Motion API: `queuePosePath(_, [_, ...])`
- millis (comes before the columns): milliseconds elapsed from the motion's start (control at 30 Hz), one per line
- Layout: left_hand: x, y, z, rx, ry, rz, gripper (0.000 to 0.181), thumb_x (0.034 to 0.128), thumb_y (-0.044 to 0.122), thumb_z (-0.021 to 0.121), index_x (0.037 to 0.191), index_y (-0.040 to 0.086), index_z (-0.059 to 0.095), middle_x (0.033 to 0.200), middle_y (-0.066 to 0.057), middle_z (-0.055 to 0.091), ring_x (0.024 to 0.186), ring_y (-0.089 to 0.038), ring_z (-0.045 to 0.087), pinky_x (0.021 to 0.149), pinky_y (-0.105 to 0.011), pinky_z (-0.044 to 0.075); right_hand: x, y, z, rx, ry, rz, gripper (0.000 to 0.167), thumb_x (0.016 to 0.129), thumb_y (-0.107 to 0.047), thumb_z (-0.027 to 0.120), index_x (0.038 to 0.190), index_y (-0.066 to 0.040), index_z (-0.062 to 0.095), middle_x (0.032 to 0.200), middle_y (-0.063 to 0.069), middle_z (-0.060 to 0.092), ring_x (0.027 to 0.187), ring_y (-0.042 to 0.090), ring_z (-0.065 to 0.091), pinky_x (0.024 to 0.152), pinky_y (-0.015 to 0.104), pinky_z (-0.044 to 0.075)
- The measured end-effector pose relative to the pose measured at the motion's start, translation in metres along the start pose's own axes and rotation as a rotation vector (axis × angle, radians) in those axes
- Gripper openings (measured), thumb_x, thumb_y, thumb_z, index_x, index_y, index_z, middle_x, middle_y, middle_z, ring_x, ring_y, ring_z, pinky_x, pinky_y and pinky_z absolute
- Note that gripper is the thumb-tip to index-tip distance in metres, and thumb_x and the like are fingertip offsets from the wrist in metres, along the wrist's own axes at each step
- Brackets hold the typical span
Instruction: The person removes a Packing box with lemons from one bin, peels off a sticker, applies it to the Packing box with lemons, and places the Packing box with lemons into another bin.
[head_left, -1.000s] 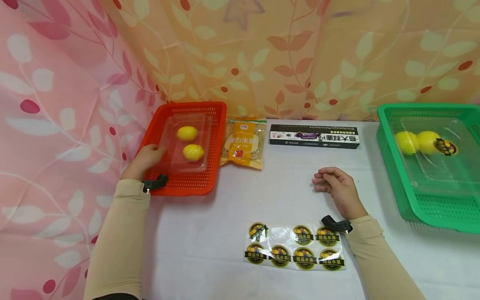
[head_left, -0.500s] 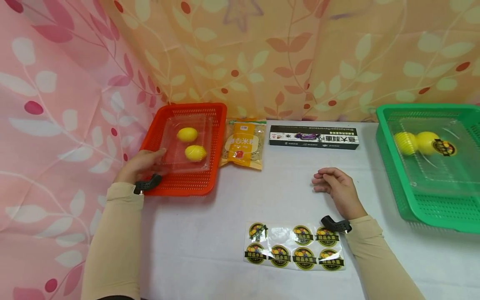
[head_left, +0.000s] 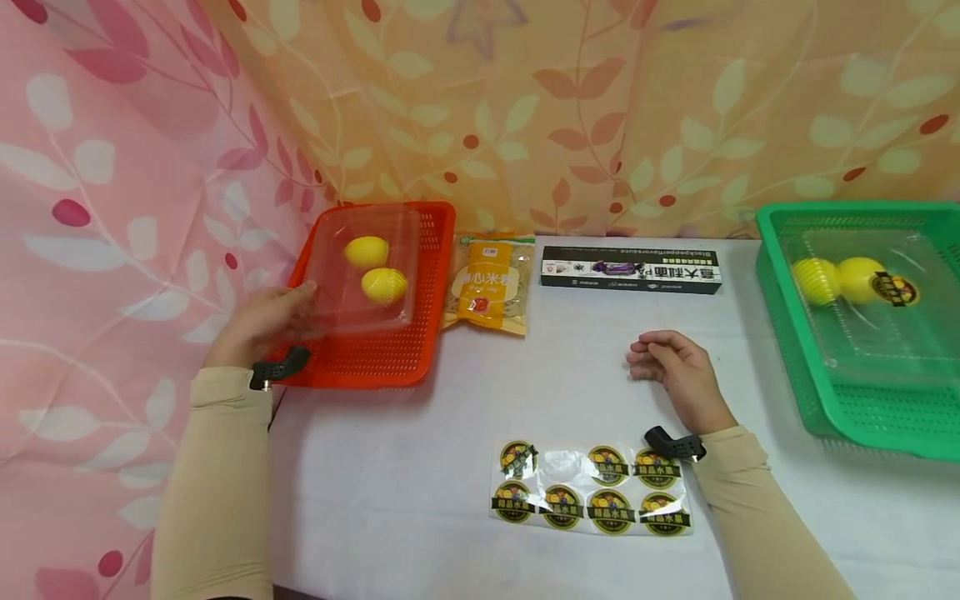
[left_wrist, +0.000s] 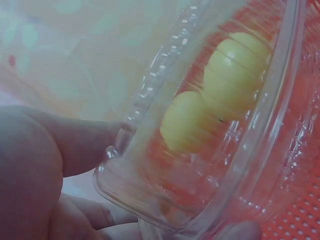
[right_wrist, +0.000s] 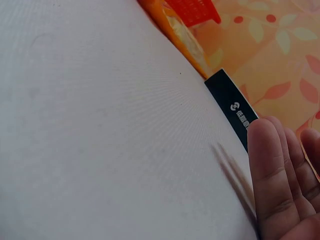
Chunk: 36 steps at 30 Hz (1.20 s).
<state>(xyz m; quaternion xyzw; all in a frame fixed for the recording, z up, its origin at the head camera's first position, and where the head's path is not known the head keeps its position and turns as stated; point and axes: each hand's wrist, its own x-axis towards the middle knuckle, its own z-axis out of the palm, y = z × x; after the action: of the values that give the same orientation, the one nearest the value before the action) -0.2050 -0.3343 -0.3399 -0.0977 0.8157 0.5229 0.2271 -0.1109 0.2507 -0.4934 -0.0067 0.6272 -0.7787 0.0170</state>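
My left hand (head_left: 258, 321) grips the left edge of a clear plastic box (head_left: 337, 304) with its thumb on one side and fingers beneath. Two lemons, one (head_left: 367, 251) above the other (head_left: 384, 286) in the head view, lie inside. The box is tilted in the left wrist view, with the red basket (head_left: 367, 367) under it. My right hand (head_left: 678, 375) holds nothing and stays over the white table, its fingers loosely bent. Near its wrist lies a sheet of round fruit stickers (head_left: 564, 467), with one spot bare.
Beside the red basket lies an orange bag of noodles (head_left: 487, 287). A black and white pasta box (head_left: 630, 268) sits along the back. The green basket (head_left: 817, 400) at right contains another clear box (head_left: 862, 350) with two lemons and a round sticker. Floral cloth (head_left: 562, 108) hangs behind.
My left hand has moved left, taking hold of the clear box's edge. The box with its lemons has lifted and shifted up and left. My right hand has stayed in place.
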Motion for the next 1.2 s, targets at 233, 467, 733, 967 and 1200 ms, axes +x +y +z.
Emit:
queuePosePath(233, [-0.017,0.035,0.004,0.033,-0.007,0.095,0.045,0.1101,0.043,0.051,0.124,0.0,0.055,0.089,0.004,0.066,0.083,-0.015,0.075,0.081,-0.031,0.063,-0.001,-0.002,-0.004,-0.001,0.017,0.001,0.035,0.112,-0.011,0.048,0.13,0.02,0.049,0.108,0.007,0.071,0.097,0.015,0.075,0.081,0.029,0.063])
queuePosePath(467, [-0.035,0.076,0.025,0.166,-0.039,0.158,0.048,0.1087,0.047,0.053,0.107,0.0,0.062,0.111,-0.004,0.069,0.095,-0.019,0.077,0.086,-0.027,0.061,-0.002,-0.003,-0.006,0.013,0.023,0.002,0.036,0.112,-0.011,0.049,0.13,0.02,0.049,0.107,0.008,0.072,0.097,0.016,0.076,0.081,0.029,0.063])
queuePosePath(733, [-0.03,0.1,0.074,0.23,-0.172,0.232,0.047,0.1106,0.037,0.054,0.125,-0.007,0.061,0.115,-0.021,0.071,0.098,-0.026,0.074,0.086,-0.037,0.062,-0.002,0.0,-0.004,0.019,0.019,-0.001,0.036,0.112,-0.012,0.05,0.128,0.02,0.049,0.106,0.009,0.072,0.095,0.015,0.076,0.079,0.03,0.063])
queuePosePath(967, [-0.015,0.104,0.119,0.284,-0.328,0.285,0.043,0.111,0.029,0.054,0.134,-0.005,0.063,0.12,-0.025,0.07,0.096,-0.03,0.072,0.085,-0.04,0.062,0.0,0.002,-0.001,-0.007,0.025,0.006,0.047,0.113,-0.024,0.049,0.13,0.02,0.048,0.107,0.01,0.071,0.095,0.015,0.075,0.079,0.032,0.063])
queuePosePath(1200, [0.018,0.105,0.158,0.415,-0.44,0.357,0.042,0.1092,0.031,0.059,0.137,0.001,0.066,0.112,-0.013,0.069,0.093,-0.031,0.065,0.081,-0.041,0.061,0.002,0.001,-0.004,0.059,0.011,0.007,0.061,0.114,-0.046,0.037,0.129,0.01,0.053,0.113,0.005,0.067,0.101,0.012,0.071,0.082,0.03,0.062])
